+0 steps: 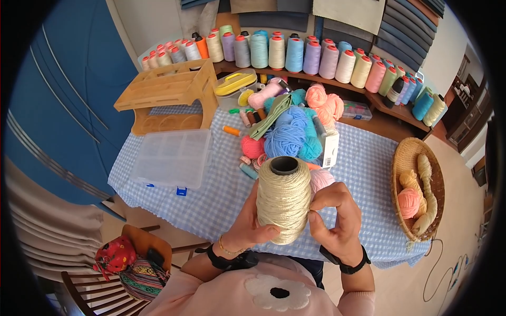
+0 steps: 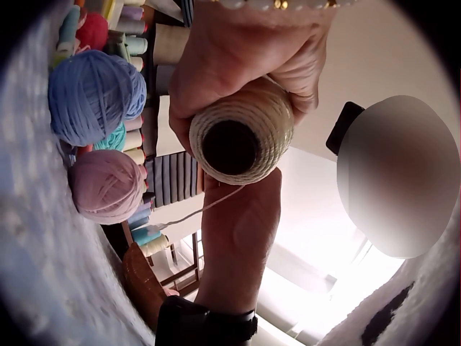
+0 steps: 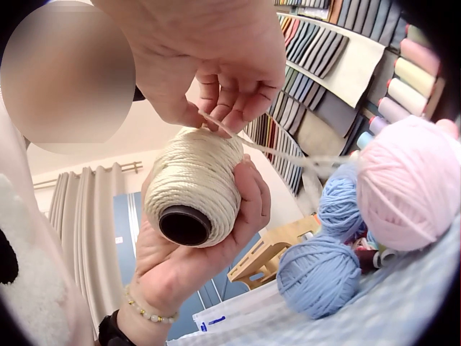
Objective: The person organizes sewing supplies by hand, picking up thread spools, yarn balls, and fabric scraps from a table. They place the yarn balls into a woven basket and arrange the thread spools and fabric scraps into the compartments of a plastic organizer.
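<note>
A cone of cream cord [image 1: 284,208] with a dark hollow core stands upright in front of the person's chest, over the table's front edge. The left hand [image 1: 246,224] grips it from the left, thumb across its lower front and fingers behind. At the cone's right side, the right hand [image 1: 337,218] pinches the cord's loose end between thumb and forefinger. In the right wrist view the pinched strand [image 3: 252,146] runs off past the fingertips, and the left hand [image 3: 209,249] wraps the cone [image 3: 194,187] from below.
Behind the cone lies a heap of yarn balls, among them a blue one [image 1: 287,131] and a pink one [image 1: 321,180]. A lidded clear box [image 1: 171,158] and a wooden rack [image 1: 163,92] stand left. A wicker basket [image 1: 396,184] holds yarn at right. Thread cones line the back shelf [image 1: 337,84].
</note>
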Action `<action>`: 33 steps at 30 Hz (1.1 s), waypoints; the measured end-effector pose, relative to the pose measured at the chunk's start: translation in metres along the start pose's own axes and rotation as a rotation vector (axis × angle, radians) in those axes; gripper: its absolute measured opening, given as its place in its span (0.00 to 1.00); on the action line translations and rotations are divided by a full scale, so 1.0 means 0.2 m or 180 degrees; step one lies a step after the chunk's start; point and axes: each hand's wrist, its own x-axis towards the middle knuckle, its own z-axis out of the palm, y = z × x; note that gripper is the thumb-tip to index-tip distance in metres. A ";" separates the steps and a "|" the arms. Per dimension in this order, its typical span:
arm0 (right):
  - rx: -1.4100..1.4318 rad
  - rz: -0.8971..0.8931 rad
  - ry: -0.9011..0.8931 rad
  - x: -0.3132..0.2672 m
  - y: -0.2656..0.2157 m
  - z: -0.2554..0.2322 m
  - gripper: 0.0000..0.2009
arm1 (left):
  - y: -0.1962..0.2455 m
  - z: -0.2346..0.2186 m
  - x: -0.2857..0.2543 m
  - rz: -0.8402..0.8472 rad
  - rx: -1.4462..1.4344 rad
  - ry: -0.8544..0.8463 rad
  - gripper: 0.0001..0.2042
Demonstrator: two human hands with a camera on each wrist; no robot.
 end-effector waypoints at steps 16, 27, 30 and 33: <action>0.0137 0.0637 -0.0129 0.00 0.00 -0.01 0.10 | -0.01 -0.01 0.02 0.0636 0.0791 -0.0002 0.48; 0.0147 0.0183 0.0097 -0.01 -0.02 0.04 0.15 | -0.06 -0.07 0.07 0.1425 0.1046 -0.0144 0.47; 0.0176 0.0242 0.0075 0.00 -0.04 0.02 0.17 | -0.06 -0.07 0.10 0.1799 0.1203 -0.0157 0.47; -0.0029 0.0197 -0.0082 0.00 -0.06 0.00 0.19 | -0.10 -0.08 0.11 0.2248 0.1394 -0.0183 0.46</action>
